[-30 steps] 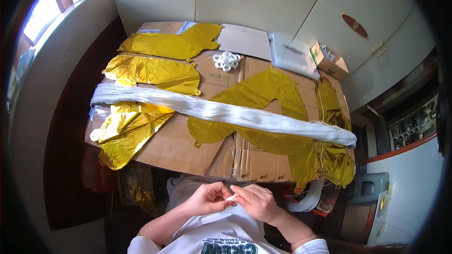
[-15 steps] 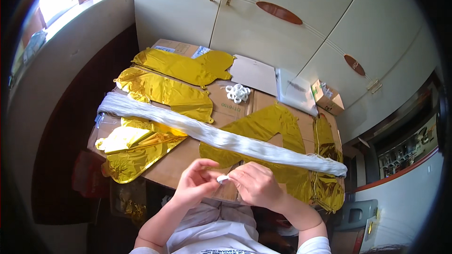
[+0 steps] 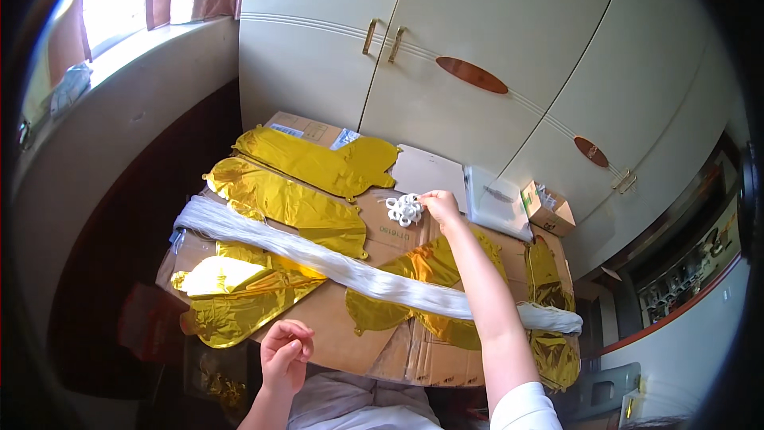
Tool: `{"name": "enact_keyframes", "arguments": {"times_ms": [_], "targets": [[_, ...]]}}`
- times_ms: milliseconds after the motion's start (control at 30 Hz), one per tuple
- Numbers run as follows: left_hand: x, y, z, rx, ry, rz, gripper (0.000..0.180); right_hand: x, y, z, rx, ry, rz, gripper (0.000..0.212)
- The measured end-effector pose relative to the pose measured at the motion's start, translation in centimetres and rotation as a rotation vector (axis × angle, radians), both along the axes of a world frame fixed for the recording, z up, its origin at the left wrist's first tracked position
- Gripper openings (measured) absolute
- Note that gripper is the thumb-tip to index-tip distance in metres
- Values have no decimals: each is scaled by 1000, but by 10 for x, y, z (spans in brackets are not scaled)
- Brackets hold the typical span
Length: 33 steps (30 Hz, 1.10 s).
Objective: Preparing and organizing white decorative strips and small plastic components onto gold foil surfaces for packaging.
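Small white ring-shaped coils lie heaped on the cardboard behind a long hank of white thread. My right hand reaches over the hank, its fingers pinched on a white coil at the heap's right edge. The fingertips partly hide that coil. Near the front edge of the cardboard my left hand hovers with fingers curled in and the thumb against them; nothing shows in it. The hank slants from far left to near right, across gold foil balloons lying flat.
Flattened cardboard covers the table. At the back lie a grey-white board and a clear plastic packet. A small open carton stands at the back right. Tall cream cabinets rise behind, and a window is at the far left.
Both hands were together at the front with a small white coil between them. My right hand has gone forward to the heap; my left has moved left. The view has tilted upward.
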State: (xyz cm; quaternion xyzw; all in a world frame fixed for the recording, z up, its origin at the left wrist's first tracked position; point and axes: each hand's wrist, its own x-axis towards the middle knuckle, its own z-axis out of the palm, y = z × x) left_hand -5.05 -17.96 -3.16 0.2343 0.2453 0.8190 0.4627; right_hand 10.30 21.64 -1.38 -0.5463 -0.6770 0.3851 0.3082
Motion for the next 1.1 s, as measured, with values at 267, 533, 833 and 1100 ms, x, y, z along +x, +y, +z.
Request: {"name": "enact_keyframes", "arguments": {"times_ms": [267, 533, 833, 1100], "targets": [[-2, -1, -1, -40, -9, -9, 12, -8, 13, -16, -34, -226, -90, 15], [3, -2, -2, -81, 11, -25, 11, -8, 0, -12, 67, -323, -140, 22], [6, -7, -2, -116, 31, -39, 9, -11, 0, -13, 330, -163, 2, 19], [10, -11, -2, -77, 3, -59, 9, -16, 3, -20, 347, -203, 20, 21]]}}
